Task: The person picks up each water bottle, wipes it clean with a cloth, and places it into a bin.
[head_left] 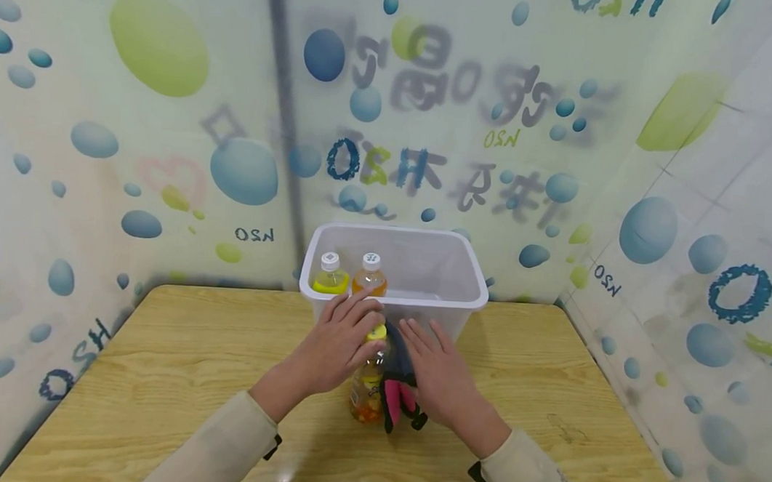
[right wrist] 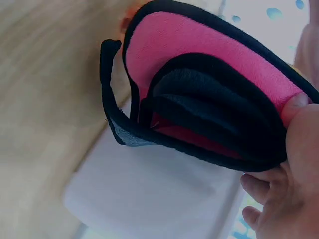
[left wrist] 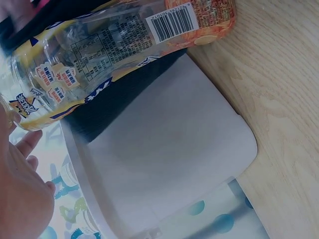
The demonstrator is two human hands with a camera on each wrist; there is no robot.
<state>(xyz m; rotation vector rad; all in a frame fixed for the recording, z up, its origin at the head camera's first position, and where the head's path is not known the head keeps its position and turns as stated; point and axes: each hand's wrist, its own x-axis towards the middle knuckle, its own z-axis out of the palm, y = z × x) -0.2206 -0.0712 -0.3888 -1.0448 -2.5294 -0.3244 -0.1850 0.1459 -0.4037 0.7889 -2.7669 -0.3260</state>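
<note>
In front of the bin my left hand [head_left: 337, 344] holds a clear bottle [head_left: 366, 393] near its yellow cap [head_left: 377, 333]. The bottle is upright, with orange at its base; whether it touches the table is unclear. Its label and barcode [left wrist: 173, 23] show in the left wrist view. Close beside it, my right hand [head_left: 441, 378] grips a dark blue cloth item [head_left: 398, 347] with pink lining [right wrist: 159, 42], black edging and a strap [right wrist: 112, 94]. The thumb [right wrist: 295, 107] presses on the pink lining. Part of the bottle is hidden behind my left hand.
A whitish plastic bin [head_left: 399, 231] stands at the table's back edge. In its left side are a white-capped bottle of yellow liquid [head_left: 330, 282] and a white-capped bottle of orange liquid [head_left: 371, 278]. Patterned curtains [head_left: 235, 117] surround the wooden table [head_left: 223, 349].
</note>
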